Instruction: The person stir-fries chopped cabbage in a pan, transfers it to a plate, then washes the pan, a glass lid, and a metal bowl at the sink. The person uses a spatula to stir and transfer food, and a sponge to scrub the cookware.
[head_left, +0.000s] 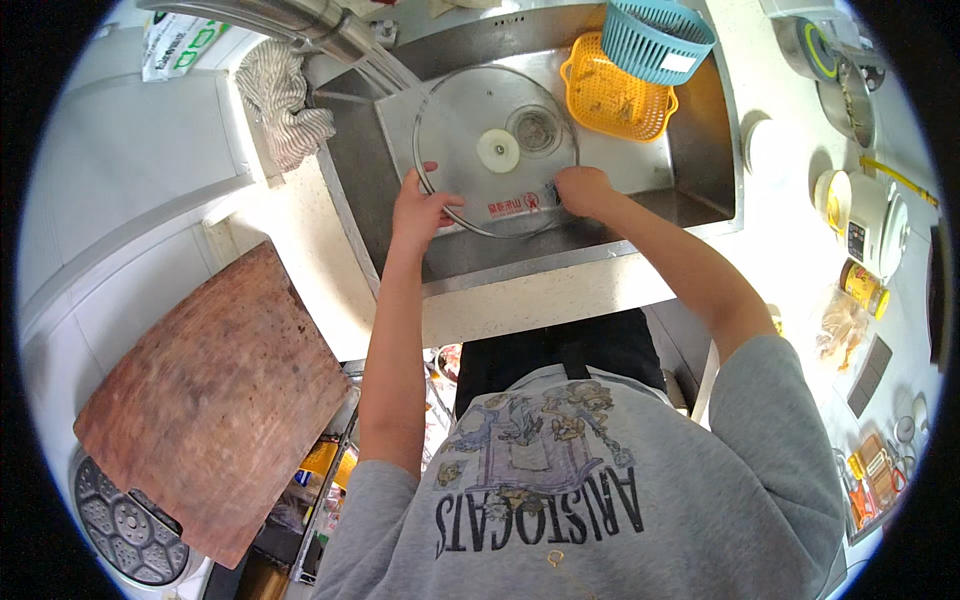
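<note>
A round glass pot lid (465, 135) with a metal rim and a pale knob is held over the steel sink (525, 270). My left hand (426, 206) grips its rim at the lower left, thumb across the glass. At the lid's right side my right hand (583, 192) is closed on something dark that shows only in part, against the glass. Water runs from the metal faucet (330, 30) at the upper left and falls near the lid's rim. The sink drain (534, 130) shows through the glass.
A yellow basket (615, 97) lies in the sink's back right, with a blue basket (656, 41) overlapping it. A striped cloth (285, 112) rests left of the sink. A wooden cutting board (217, 405) stands at the left; jars and appliances line the right counter.
</note>
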